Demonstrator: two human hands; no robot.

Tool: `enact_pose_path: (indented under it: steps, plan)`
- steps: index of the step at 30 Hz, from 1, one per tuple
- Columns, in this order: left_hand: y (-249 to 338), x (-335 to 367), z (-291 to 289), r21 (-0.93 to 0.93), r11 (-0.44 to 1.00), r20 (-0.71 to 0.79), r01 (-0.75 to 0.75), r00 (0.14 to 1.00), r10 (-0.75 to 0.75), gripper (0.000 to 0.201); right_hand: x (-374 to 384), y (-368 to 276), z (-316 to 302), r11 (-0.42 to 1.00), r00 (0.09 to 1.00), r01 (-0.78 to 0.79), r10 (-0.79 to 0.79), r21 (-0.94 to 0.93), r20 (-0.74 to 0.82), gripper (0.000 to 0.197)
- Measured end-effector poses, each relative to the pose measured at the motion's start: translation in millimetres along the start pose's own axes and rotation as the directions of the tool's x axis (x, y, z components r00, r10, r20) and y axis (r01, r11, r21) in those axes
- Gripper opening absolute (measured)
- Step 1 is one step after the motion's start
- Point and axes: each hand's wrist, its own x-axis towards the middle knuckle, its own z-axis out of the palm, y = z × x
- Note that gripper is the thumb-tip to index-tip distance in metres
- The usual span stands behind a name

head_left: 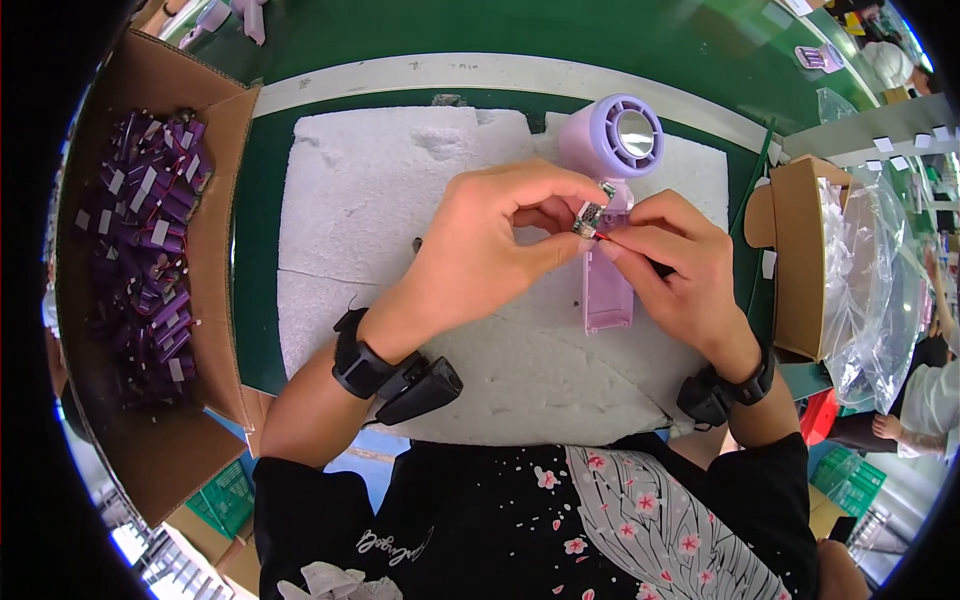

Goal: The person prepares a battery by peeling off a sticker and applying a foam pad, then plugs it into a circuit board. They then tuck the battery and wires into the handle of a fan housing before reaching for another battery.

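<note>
A small circuit board (590, 217) is pinched between the thumb and fingers of my left hand (495, 225). Close on its right, my right hand (680, 255) pinches thin red and dark wires (602, 237) by the board's lower end. Beneath both hands lies a handheld fan with a round lilac head (608, 135) and a silver centre. Its pale pink handle shell (608, 295) is an open trough that points toward me. My fingers hide the middle part of the fan, where head and handle meet.
A white foam sheet (380, 210) covers the green bench under the fan. On the left stands a cardboard box (215, 250) full of purple wired battery cells (150, 250). Another carton (800, 260) with clear plastic bags stands at right. A person in a white shirt (930, 410) is at far right.
</note>
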Motion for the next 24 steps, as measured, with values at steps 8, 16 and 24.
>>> enact_pose_path:
  steps: [8, 16, 24]
  plan:
    - [1.5, 2.6, 4.4, 0.398, 0.877, 0.021, -0.269, 0.959, 0.284, 0.043, -0.2, -2.5, 0.4, 0.989, 0.988, -0.144, 0.146, 0.034, -0.059, 0.029]
    - [1.0, 1.3, 5.4, 0.508, 0.817, -0.028, -0.274, 0.942, 0.334, 0.042, 7.7, -8.9, 4.9, 0.990, 0.990, -0.073, 0.058, -0.119, -0.131, 0.033]
    - [-2.5, 1.9, 4.5, 0.391, 0.894, -0.071, -0.217, 0.962, 0.264, 0.033, 8.5, -11.1, 4.6, 0.983, 0.984, -0.115, 0.092, -0.145, -0.155, 0.036]
